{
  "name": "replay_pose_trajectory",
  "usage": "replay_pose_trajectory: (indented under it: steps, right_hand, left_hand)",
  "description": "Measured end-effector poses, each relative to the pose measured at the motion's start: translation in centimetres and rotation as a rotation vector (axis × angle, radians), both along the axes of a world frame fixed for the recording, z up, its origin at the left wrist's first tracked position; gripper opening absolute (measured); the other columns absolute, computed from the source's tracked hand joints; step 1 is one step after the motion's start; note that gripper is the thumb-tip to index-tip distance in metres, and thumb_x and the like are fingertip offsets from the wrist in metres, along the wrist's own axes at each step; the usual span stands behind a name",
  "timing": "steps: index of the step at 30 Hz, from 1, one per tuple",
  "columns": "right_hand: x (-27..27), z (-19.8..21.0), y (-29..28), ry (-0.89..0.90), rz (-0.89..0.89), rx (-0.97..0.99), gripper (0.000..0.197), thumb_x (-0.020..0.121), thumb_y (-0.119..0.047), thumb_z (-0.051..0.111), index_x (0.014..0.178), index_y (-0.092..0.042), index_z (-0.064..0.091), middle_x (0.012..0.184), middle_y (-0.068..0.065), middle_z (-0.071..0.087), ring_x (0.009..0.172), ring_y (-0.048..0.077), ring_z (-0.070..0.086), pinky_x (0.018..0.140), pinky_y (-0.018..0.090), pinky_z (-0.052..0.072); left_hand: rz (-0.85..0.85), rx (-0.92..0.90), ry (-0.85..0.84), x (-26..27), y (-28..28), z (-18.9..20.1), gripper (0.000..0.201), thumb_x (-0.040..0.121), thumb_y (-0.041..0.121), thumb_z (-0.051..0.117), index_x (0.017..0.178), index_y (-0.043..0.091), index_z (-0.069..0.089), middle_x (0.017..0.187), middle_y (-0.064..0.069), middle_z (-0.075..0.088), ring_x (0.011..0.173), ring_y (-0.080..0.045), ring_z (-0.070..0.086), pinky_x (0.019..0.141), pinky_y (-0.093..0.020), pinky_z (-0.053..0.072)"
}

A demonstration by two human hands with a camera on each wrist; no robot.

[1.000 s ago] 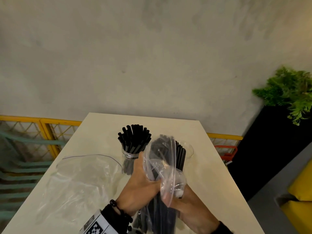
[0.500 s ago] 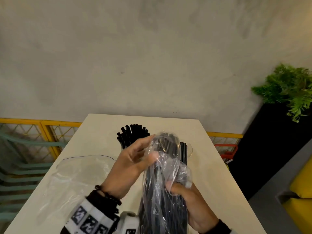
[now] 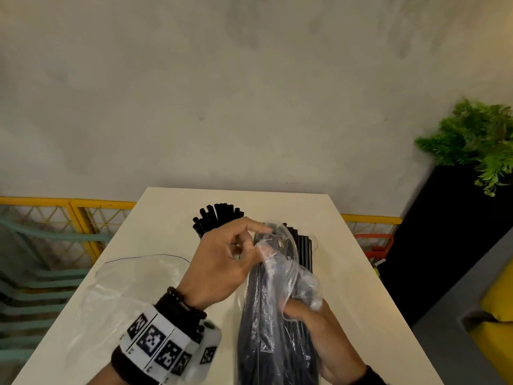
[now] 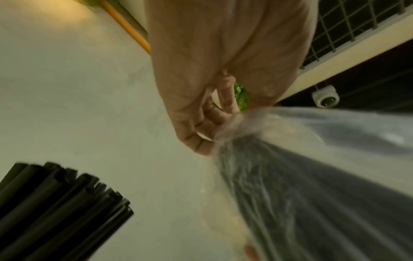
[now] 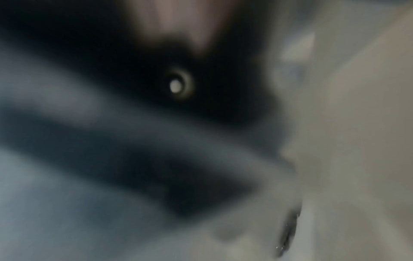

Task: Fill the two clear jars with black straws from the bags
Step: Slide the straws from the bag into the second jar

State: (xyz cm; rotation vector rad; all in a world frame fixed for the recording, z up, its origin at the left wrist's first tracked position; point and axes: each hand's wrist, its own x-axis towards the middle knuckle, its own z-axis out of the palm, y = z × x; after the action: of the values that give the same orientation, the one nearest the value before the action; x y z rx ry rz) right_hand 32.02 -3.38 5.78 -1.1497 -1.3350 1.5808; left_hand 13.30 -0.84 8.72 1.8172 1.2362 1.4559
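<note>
A clear plastic bag of black straws (image 3: pixel 266 329) stands upright over the near part of the white table (image 3: pixel 155 218). My left hand (image 3: pixel 222 262) pinches the bag's top edge (image 4: pixel 225 134) between thumb and fingers. My right hand (image 3: pixel 319 329) grips the bag and straws around the middle. Behind my left hand a bundle of black straws (image 3: pixel 216 215) fans out of a jar; the jar itself is hidden. The rim of a second clear jar (image 3: pixel 315 241) peeks out behind the bag, and straw tips (image 3: pixel 302 243) rise from the bag's mouth. The right wrist view is a dark blur.
An empty clear zip bag (image 3: pixel 116 298) lies flat on the table's left half. A yellow railing (image 3: pixel 69 207) runs behind the table on the left. A black planter with a green plant (image 3: pixel 477 140) stands to the right, a yellow seat (image 3: pixel 499 301) near it.
My left hand rose from the bag's middle to its top and now pinches the plastic there. My right hand kept its grip on the bag.
</note>
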Motion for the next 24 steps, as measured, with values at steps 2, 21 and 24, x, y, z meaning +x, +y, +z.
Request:
replay_pose_trajectory:
  steps: [2,21,24]
  right_hand:
    - [0.2,0.0,0.1,0.009,0.029,-0.033,0.05,0.057,-0.039,0.069,0.105,-0.026,0.063,0.087,-0.021,0.075,0.074,-0.01,0.066,0.073,0.023,0.041]
    - [-0.2,-0.1,0.0,0.068,-0.015,0.0,0.051,0.06,-0.028,0.079,0.109,-0.021,0.067,0.091,-0.016,0.078,0.088,-0.007,0.07,0.078,0.016,0.048]
    - [0.1,-0.8,0.1,-0.099,-0.074,0.174,0.04,0.081,-0.013,0.078,0.116,-0.021,0.062,0.105,0.0,0.074,0.105,-0.001,0.066,0.081,0.005,0.048]
  left_hand:
    - [0.067,0.085,0.061,0.0,-0.2,0.4,0.026,0.084,0.008,0.08,0.086,0.033,0.074,0.068,0.006,0.057,0.068,-0.008,0.058,0.062,-0.023,0.051]
    - [-0.374,-0.521,-1.218,-0.5,-1.6,-1.6,0.039,0.057,-0.003,0.076,0.094,0.006,0.065,0.085,-0.018,0.062,0.064,-0.023,0.061,0.052,-0.029,0.058]
    - [-0.142,-0.51,-0.812,-0.6,-1.7,-0.2,0.017,0.08,0.026,0.076,0.085,0.012,0.068,0.071,-0.001,0.06,0.059,-0.013,0.057,0.053,-0.022,0.049]
